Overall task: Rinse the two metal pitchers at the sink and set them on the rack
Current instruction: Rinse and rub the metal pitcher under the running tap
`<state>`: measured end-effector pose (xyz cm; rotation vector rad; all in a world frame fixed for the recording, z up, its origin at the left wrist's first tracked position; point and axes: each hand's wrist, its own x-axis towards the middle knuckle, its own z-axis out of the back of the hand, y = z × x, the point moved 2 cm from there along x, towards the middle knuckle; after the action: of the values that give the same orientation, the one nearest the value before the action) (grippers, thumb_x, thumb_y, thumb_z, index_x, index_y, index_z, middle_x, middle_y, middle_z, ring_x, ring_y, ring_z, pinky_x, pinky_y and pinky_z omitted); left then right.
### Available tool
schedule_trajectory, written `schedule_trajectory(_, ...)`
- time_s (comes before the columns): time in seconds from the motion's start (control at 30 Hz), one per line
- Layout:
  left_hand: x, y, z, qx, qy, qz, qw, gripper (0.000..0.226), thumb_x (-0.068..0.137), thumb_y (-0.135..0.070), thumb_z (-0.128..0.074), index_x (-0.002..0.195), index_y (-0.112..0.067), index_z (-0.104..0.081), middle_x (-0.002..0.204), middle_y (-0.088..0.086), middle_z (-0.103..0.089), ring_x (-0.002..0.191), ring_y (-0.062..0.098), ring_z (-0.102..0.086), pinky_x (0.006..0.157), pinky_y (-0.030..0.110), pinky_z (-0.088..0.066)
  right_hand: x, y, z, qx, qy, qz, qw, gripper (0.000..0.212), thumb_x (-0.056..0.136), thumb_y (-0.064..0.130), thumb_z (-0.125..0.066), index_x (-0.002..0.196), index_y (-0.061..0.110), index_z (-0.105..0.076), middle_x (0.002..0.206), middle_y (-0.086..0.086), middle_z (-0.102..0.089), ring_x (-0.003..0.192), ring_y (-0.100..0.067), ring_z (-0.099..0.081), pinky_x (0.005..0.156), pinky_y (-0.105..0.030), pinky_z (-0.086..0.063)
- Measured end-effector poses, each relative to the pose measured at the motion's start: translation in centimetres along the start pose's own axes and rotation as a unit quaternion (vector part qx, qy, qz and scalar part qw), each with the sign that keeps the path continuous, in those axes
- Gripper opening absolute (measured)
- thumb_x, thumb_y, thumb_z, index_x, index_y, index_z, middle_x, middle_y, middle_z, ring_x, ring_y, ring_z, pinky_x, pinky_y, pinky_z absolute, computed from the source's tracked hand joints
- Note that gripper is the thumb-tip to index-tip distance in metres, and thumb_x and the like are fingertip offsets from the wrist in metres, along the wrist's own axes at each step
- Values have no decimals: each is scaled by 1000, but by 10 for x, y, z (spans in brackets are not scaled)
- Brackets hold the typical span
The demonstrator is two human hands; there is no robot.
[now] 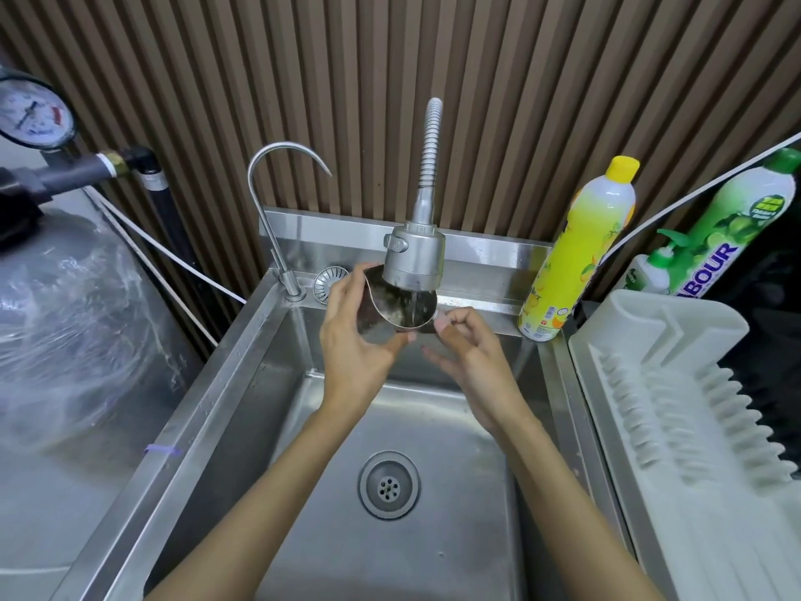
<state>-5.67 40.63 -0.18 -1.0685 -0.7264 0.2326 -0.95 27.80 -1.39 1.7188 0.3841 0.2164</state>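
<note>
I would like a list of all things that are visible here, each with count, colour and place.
metal pitcher: one seen, silver, under the sprayer, water running in
sprayer tap: one, grey, on a flexible hose over the sink
thin curved tap: one, silver, back left
sink: one, steel, centre
drain: one, steel, sink floor
strainer: one, steel, back ledge
soap bottles: yellow, green, white pump, right
rack: one, white, right
pressure gauge: one, far left
left hand: holds pitcher
right hand: open, beside pitcher
</note>
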Motion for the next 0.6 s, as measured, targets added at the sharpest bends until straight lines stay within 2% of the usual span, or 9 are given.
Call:
schedule_trajectory(0.1,-5,-4,6,39,-1,7,999,89,54,-20,-90,133,-16,-49,106,-1,-40,96,6,-47,90,9,-41,-3,-3,-1,-17,-24,-2,1000,13,94,17,-53,83,9,-51,92,-11,-68,99,-25,-64,91,-41,-54)
schedule_trajectory(0.2,-9,-3,7,74,-16,47,996,84,54,-37,-88,126,-12,-55,98,-1,-38,92,12,-47,82,2,-35,-6,6,0,-78,-70,17,994,16,91,20,-58,86,6,-55,80,-12,-71,78,-23,-71,69,-36,-60)
schedule_trajectory(0.27,-11,-2,4,87,-7,78,993,78,55,-51,-83,119,-12,-59,94,-2,-40,89,13,-50,79,6,-35,-7,15,2,-133,-95,27,986,21,90,23,-60,86,2,-56,80,-17,-72,70,-26,-72,64,-39,-60)
schedule_trajectory(0.33,-10,-1,0,84,14,100,991,69,57,-55,-79,111,-15,-63,94,-1,-46,83,9,-54,74,1,-35,-4,21,6,-207,-116,37,971,25,88,29,-61,78,8,-55,78,-16,-72,66,-29,-71,65,-45,-60)
schedule_trajectory(0.4,-6,1,-4,59,40,119,990,57,60,-50,-81,106,-20,-64,97,-1,-52,75,-4,-53,66,-9,-31,-4,27,9,-284,-141,55,947,27,84,40,-60,73,17,-53,76,-11,-71,71,-31,-70,70,-50,-58)
schedule_trajectory(0.47,-4,4,-8,33,64,124,990,54,61,-45,-82,107,-23,-64,102,-2,-57,77,-10,-52,63,-10,-31,-6,31,10,-337,-160,71,925,27,85,41,-59,75,17,-53,81,-10,-70,81,-31,-67,75,-48,-55)
schedule_trajectory(0.53,-1,8,-12,1,84,125,989,60,59,-37,-85,112,-20,-62,110,-1,-61,89,-5,-58,67,-9,-35,-11,33,9,-346,-165,80,920,21,88,33,-60,80,14,-53,86,-9,-69,85,-29,-64,77,-38,-52)
schedule_trajectory(0.6,0,12,-17,-53,82,130,987,69,58,-21,-88,120,-14,-58,119,3,-60,101,1,-61,73,-4,-41,-14,32,8,-286,-156,84,942,16,88,23,-61,77,17,-50,90,-6,-68,88,-24,-64,73,-31,-48)
